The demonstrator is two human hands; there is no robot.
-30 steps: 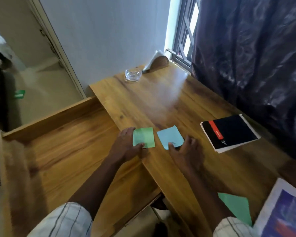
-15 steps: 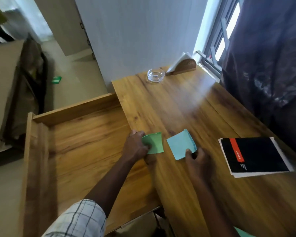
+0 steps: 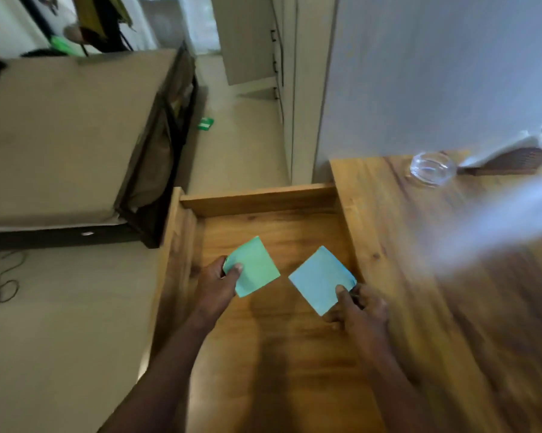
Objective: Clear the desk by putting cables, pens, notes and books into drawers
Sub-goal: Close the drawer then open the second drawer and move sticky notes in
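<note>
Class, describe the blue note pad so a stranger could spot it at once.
Find the open wooden drawer beside the desk. Two square pads are held over it, one per hand. The blue pad sits in the right hand, nearer the desk, unlike the green pad.

Both forearms reach forward; the left hand [image 3: 216, 285] pinches a green note [image 3: 257, 267], the right hand [image 3: 360, 310] a blue note [image 3: 318, 278], thumbs on top

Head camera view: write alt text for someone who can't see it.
A person's left hand holds a green square paper note and the right hand a blue square paper note, both over an open wooden drawer beside a wooden desk.
</note>
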